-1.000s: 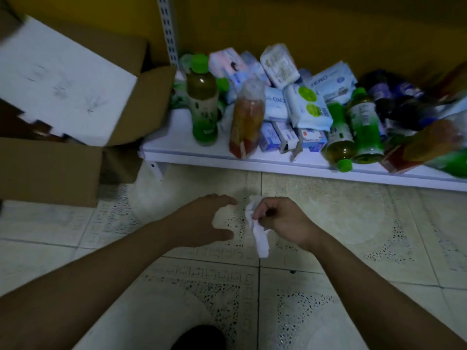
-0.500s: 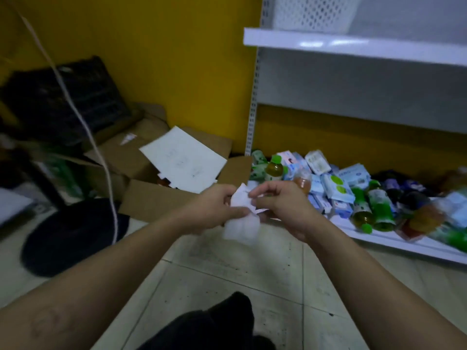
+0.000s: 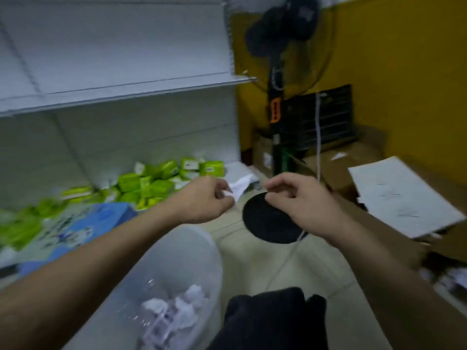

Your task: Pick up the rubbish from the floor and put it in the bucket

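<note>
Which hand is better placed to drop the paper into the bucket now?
Left. The left hand already pinches the white paper and its forearm crosses above the bucket; the right hand holds nothing.

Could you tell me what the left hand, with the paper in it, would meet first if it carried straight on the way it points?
Probably the right hand, which is close and facing the left hand and its crumpled paper. Depth is unclear; missing it, the fan base lies beyond.

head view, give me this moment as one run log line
left hand: pinching white paper scrap | right hand: empty, fingers curled | bucket: below left forearm, crumpled paper inside | scrap: not yet dropped
</note>
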The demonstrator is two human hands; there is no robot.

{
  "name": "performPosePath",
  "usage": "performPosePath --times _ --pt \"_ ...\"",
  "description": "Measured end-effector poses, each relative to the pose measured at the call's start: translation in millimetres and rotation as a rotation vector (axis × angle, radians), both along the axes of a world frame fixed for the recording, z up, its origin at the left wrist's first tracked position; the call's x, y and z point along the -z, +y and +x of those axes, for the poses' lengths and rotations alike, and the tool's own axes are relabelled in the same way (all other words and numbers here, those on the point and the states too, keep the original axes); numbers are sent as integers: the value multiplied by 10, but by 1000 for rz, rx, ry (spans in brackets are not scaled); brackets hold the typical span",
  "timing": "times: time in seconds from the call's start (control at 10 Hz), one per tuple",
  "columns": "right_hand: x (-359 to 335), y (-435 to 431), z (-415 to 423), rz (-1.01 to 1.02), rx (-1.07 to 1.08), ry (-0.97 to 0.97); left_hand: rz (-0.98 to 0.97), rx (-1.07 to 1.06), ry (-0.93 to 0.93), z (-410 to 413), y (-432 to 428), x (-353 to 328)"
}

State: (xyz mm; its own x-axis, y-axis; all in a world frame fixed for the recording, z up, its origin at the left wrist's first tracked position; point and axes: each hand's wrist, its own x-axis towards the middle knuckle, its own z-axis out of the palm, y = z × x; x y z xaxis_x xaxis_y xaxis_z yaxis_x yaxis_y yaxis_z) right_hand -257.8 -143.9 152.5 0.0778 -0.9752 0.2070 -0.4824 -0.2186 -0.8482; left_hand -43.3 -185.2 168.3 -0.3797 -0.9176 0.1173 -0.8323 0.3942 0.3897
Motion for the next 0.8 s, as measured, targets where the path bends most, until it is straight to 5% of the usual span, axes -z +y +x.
performPosePath --times 0.3,0.5,0.6,0.8 --pt "627 -475 912 239 -354 157 244 -264 -118 1215 173 967" --pt "673 -649 836 268 -343 148 343 -319 -448 1357 162 1391" --pt "623 -658 643 213 -297 101 321 -316 -461 1241 39 1367" --pt "489 -884 287 111 -174 193 30 -226 -152 545 -418 1065"
